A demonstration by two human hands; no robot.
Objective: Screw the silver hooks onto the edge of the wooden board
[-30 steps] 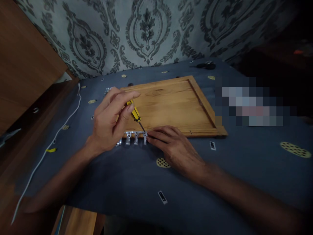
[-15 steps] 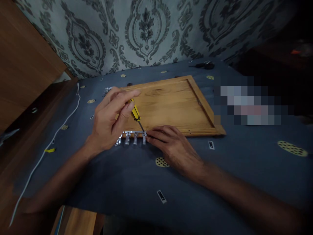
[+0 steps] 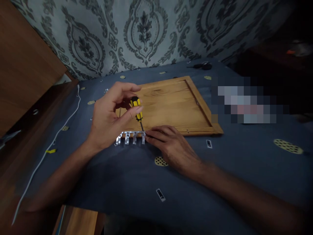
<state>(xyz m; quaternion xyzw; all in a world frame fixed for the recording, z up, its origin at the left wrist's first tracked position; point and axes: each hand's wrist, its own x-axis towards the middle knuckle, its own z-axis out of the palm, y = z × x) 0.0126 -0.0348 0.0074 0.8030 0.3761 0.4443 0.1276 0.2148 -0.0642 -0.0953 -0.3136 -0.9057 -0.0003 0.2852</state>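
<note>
A yellow and black screwdriver (image 3: 138,114) stands slightly tilted, its tip at the right end of a silver metal hook rail (image 3: 135,134). My left hand (image 3: 107,112) has its thumb against the handle, with the index finger lifted above it; the other fingers are partly hidden behind. The rail, with several hooks, lies along the near edge of a framed wooden panel (image 3: 168,104). My right hand (image 3: 174,147) presses its closed fingers on the rail's right end and the panel edge. Its fingertips are partly hidden.
A dark patterned cloth (image 3: 195,186) covers the surface. Black-handled scissors (image 3: 205,66) lie behind the panel. A white cable (image 3: 41,163) and a yellow scrap (image 3: 51,151) are on the left. Something pixelated (image 3: 244,101) lies on the right.
My left hand has loosened and turned around the screwdriver handle, its thumb now lower across it. The screwdriver stands more upright. My right hand stays in place.
</note>
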